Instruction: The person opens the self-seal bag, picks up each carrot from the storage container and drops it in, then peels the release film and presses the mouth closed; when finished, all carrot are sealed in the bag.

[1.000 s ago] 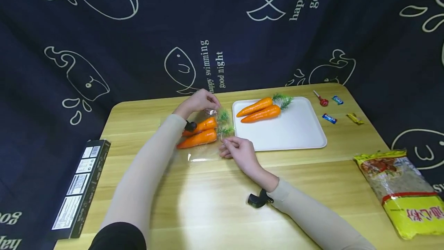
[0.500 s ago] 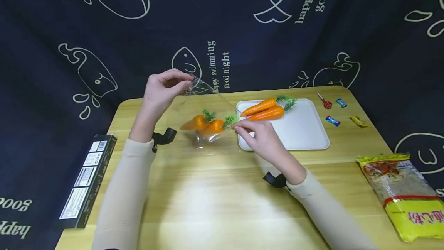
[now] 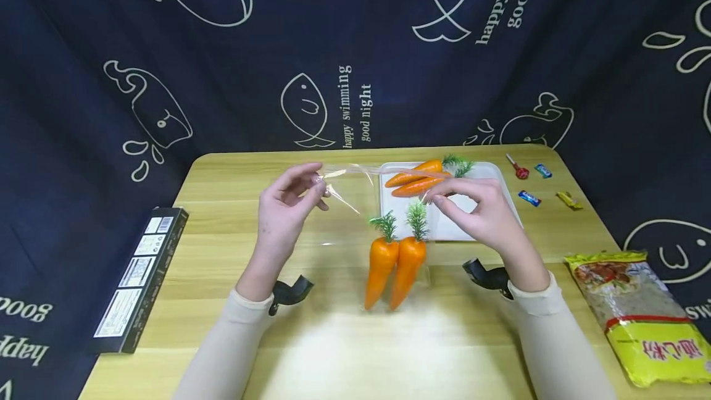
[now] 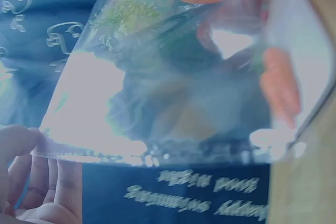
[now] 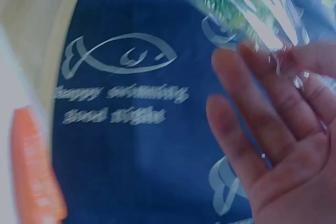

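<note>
As both hands are raised over the wooden tabletop point(image 3: 333, 350), we see a clear plastic bag point(image 4: 142, 77) stretched between them, the left hand point(image 3: 283, 208) pinching one upper corner between thumb and fingers, the right hand point(image 3: 480, 208) pinching the other. Inside it, against the right side, two orange carrots point(image 3: 381, 270) point(image 3: 408, 270) hang tips down, green tops up; whether the bag's bottom touches the wood we cannot tell. Looking to the edges, we find one black box point(image 3: 141, 283) along the table's left side, one pasta packet point(image 3: 639, 320) at the right, and a navy printed curtain point(image 3: 233, 91) behind the far edge. Wood stretches from the box to the left sleeve point(image 3: 230, 344), and from the bagged carrots toward us. Counting on, we have one white tray point(image 3: 486, 170) just beyond the bag, bearing two more carrots point(image 3: 424, 168) point(image 3: 413, 187), partly seen through the film; then, right of the tray, one red lollipop point(image 3: 521, 173), two blue-wrapped candies point(image 3: 543, 170) point(image 3: 529, 197) and one yellow-wrapped candy point(image 3: 569, 200).
</note>
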A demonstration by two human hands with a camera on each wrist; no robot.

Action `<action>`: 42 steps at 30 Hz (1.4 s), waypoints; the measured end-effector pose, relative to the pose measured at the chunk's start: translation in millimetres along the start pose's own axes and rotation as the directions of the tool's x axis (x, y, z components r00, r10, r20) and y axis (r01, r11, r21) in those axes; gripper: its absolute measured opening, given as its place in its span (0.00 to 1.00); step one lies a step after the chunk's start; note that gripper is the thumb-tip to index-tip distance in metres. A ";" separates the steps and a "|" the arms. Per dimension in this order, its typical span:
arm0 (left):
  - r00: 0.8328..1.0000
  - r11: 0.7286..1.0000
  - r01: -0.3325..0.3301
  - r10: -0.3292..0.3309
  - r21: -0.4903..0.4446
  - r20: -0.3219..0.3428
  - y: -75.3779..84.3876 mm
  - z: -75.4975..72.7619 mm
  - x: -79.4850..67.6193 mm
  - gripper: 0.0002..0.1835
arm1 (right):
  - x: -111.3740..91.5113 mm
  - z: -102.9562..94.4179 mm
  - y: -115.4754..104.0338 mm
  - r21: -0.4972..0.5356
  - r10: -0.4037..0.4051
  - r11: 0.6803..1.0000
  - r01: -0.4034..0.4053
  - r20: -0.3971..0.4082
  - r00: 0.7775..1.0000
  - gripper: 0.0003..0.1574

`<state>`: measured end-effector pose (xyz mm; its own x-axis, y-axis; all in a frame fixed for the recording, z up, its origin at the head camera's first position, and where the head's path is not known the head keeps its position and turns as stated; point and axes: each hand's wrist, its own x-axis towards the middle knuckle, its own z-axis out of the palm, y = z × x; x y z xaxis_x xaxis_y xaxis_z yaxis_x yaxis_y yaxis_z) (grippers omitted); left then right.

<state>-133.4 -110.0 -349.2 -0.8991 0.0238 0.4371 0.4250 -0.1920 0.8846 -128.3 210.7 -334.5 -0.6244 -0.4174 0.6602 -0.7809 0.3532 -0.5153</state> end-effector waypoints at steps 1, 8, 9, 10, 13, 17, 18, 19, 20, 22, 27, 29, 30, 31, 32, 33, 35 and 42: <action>1.000 1.000 0.029 -0.028 -0.008 0.011 -5.5 1.7 0.6 0.24 | -0.9 -0.6 2.8 0.017 0.037 0.999 -0.038 0.017 0.999 0.14; 0.988 0.985 0.149 -0.152 -0.081 -0.022 -30.4 13.9 10.3 0.16 | -4.3 -1.4 25.1 0.029 0.280 0.958 -0.285 0.109 0.954 0.07; 0.987 0.984 0.156 -0.159 -0.089 -0.032 -32.0 15.9 12.2 0.15 | -4.8 -1.2 29.3 0.026 0.301 0.952 -0.305 0.110 0.947 0.07; 0.986 0.983 0.160 -0.164 -0.094 -0.038 -33.2 17.8 14.4 0.15 | -6.0 -0.5 35.0 0.029 0.321 0.945 -0.326 0.111 0.940 0.07; 0.983 0.982 0.169 -0.173 -0.085 -0.052 -35.8 22.7 20.3 0.15 | -10.5 1.8 54.6 0.037 0.378 0.922 -0.384 0.121 0.918 0.08; 0.983 0.984 0.172 -0.175 -0.053 -0.060 -38.8 29.1 26.1 0.14 | -15.3 3.0 77.3 0.052 0.434 0.893 -0.448 0.165 0.886 0.09; 0.983 0.984 0.172 -0.174 -0.046 -0.059 -39.0 30.9 27.3 0.13 | -15.3 2.5 80.6 0.055 0.439 0.889 -0.455 0.179 0.880 0.09; 0.983 0.984 0.171 -0.173 -0.040 -0.057 -39.6 32.5 28.5 0.13 | -14.8 1.8 82.9 0.053 0.440 0.888 -0.457 0.193 0.877 0.09; 0.984 0.985 0.169 -0.170 -0.030 -0.055 -39.9 34.0 29.4 0.12 | -14.0 0.8 84.7 0.046 0.440 0.887 -0.459 0.209 0.873 0.09; 0.985 0.987 0.162 -0.163 -0.013 -0.050 -40.3 36.5 30.5 0.12 | -11.1 -2.3 85.9 0.018 0.440 0.889 -0.458 0.239 0.865 0.11; 0.990 0.990 0.136 -0.135 0.026 -0.042 -38.4 40.2 28.5 0.15 | -1.1 -14.7 75.7 -0.159 0.470 0.883 -0.442 0.281 0.837 0.15; 0.991 0.991 0.127 -0.125 0.047 -0.040 -36.0 40.5 26.4 0.16 | 5.0 -15.2 64.3 -0.227 0.446 0.890 -0.396 0.244 0.861 0.13; 0.992 0.991 0.121 -0.118 0.059 -0.039 -34.9 40.9 25.5 0.16 | 8.8 -12.7 57.1 -0.247 0.416 0.898 -0.365 0.202 0.887 0.11; 0.993 0.991 0.113 -0.111 0.072 -0.039 -33.8 41.3 24.5 0.16 | 12.9 -8.1 48.8 -0.252 0.377 0.909 -0.333 0.150 0.914 0.10; 0.994 0.991 0.106 -0.103 0.084 -0.037 -32.7 41.8 23.7 0.17 | 17.4 -1.6 39.7 -0.238 0.320 0.926 -0.292 0.090 0.943 0.10; 0.995 0.990 0.099 -0.095 0.097 -0.039 -31.8 42.2 23.0 0.16 | 22.4 6.5 29.9 -0.222 0.258 0.944 -0.245 0.029 0.966 0.09; 0.996 0.990 0.083 -0.079 0.115 -0.037 -29.9 43.1 21.8 0.15 | 32.8 26.4 11.0 -0.195 0.120 0.971 -0.136 -0.094 0.988 0.09; 1.000 0.991 -0.006 0.007 0.135 -0.008 -26.8 45.7 18.9 0.11 | 56.2 77.4 -21.5 -0.322 -0.107 0.947 0.009 -0.288 0.952 0.06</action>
<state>-157.0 -59.5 -357.2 -0.8970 0.0148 0.4419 0.4404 -0.0580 0.8959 -148.0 114.8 -328.6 -0.5057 -0.1940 0.8406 -0.7390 0.6002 -0.3061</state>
